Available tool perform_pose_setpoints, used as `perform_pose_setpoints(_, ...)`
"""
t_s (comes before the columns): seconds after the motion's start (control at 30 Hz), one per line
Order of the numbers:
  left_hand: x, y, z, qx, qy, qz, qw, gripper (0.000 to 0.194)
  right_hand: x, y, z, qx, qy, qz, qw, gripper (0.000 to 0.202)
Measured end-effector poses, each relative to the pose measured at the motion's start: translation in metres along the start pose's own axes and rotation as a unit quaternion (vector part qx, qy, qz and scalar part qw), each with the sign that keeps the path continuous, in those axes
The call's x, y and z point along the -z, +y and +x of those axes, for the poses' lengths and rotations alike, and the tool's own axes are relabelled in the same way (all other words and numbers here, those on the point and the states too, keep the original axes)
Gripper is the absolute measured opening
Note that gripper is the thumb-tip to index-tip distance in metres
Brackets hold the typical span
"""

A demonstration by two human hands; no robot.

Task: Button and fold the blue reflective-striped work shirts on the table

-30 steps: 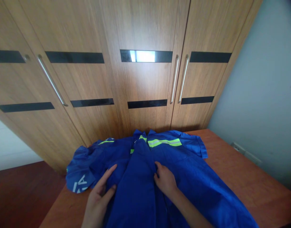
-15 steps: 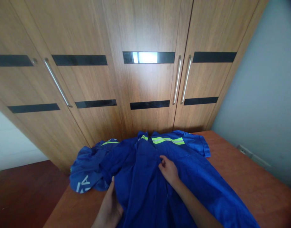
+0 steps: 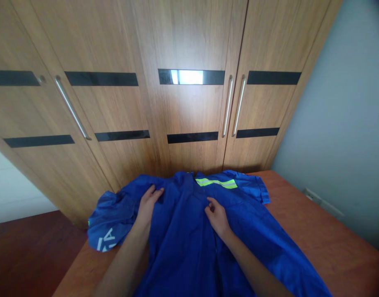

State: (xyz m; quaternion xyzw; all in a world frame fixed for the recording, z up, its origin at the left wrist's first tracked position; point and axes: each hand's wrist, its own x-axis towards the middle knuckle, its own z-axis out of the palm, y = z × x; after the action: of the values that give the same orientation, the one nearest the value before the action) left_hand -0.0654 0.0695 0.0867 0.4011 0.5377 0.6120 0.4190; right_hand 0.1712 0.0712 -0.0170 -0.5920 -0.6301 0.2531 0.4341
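A blue garment (image 3: 183,231) with a yellow-green and silver strip (image 3: 216,183) is spread over the wooden surface. My left hand (image 3: 149,203) touches its upper left part, thumb and fingers apart on the cloth. Near the middle opening, my right hand (image 3: 216,214) has its fingers bent together in a pinch at the cloth edge; what is between the fingertips is too small to make out. Blue cloth with white letters (image 3: 109,239) lies bunched at the left.
Behind the surface (image 3: 300,206) stands a wooden wardrobe (image 3: 189,107) with long metal handles (image 3: 228,106) and dark strips. A pale wall (image 3: 331,123) with a socket (image 3: 311,195) is at the right. Dark reddish floor (image 3: 37,247) shows at the lower left.
My left hand has moved up and away from me, from the garment's near left edge to its upper left part. The left flap now lies farther over. My right hand has hardly moved.
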Motion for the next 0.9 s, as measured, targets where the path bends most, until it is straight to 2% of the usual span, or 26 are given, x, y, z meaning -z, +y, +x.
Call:
perform_pose_setpoints(0.1, 0.002, 0.033, 0.033, -0.039, -0.018, 0.029, 0.999, 0.054, -0.008, -0.016, 0.016, 0.006, 0.032, 0.007, 0.999, 0.040)
perform_pose_setpoints(0.2, 0.012, 0.057, 0.065, -0.120, -0.029, 0.140, 0.982, 0.049, -0.020, -0.030, 0.033, 0.016, 0.036, 0.004, 0.999, 0.041)
perform_pose_setpoints(0.27, 0.023, 0.061, 0.081, -0.145, -0.014, 0.198, 0.969, 0.044, -0.027, -0.037, 0.039, 0.031, 0.006, 0.001, 0.999, 0.039)
perform_pose_setpoints(0.37, 0.041, 0.053, 0.087, -0.142, 0.005, 0.267, 0.953, 0.046, -0.030, -0.037, 0.034, 0.053, -0.054, -0.012, 0.997, 0.039)
perform_pose_setpoints(0.47, 0.055, 0.034, 0.070, -0.138, 0.009, 0.326, 0.935, 0.055, -0.013, -0.025, 0.015, 0.064, -0.078, -0.040, 0.994, 0.042)
perform_pose_setpoints(0.53, 0.058, 0.021, 0.046, -0.175, 0.011, 0.378, 0.909, 0.056, 0.006, -0.010, -0.002, 0.068, -0.074, -0.076, 0.992, 0.044)
perform_pose_setpoints(0.63, 0.053, 0.001, 0.003, -0.304, 0.007, 0.512, 0.803, 0.050, 0.037, 0.017, -0.027, 0.071, -0.038, -0.216, 0.973, 0.046)
perform_pose_setpoints(0.7, 0.047, -0.014, -0.026, -0.356, -0.055, 0.543, 0.759, 0.043, 0.052, 0.034, -0.039, 0.070, -0.023, -0.307, 0.949, 0.048)
perform_pose_setpoints(0.77, 0.041, -0.030, -0.052, -0.380, -0.156, 0.551, 0.726, 0.042, 0.063, 0.050, -0.044, 0.060, -0.033, -0.352, 0.934, 0.051)
perform_pose_setpoints(0.83, 0.040, -0.046, -0.073, -0.368, -0.253, 0.565, 0.694, 0.046, 0.071, 0.062, -0.041, 0.052, -0.060, -0.368, 0.926, 0.054)
perform_pose_setpoints(0.9, 0.042, -0.059, -0.086, -0.337, -0.299, 0.578, 0.680, 0.050, 0.080, 0.071, -0.032, 0.051, -0.085, -0.375, 0.922, 0.056)
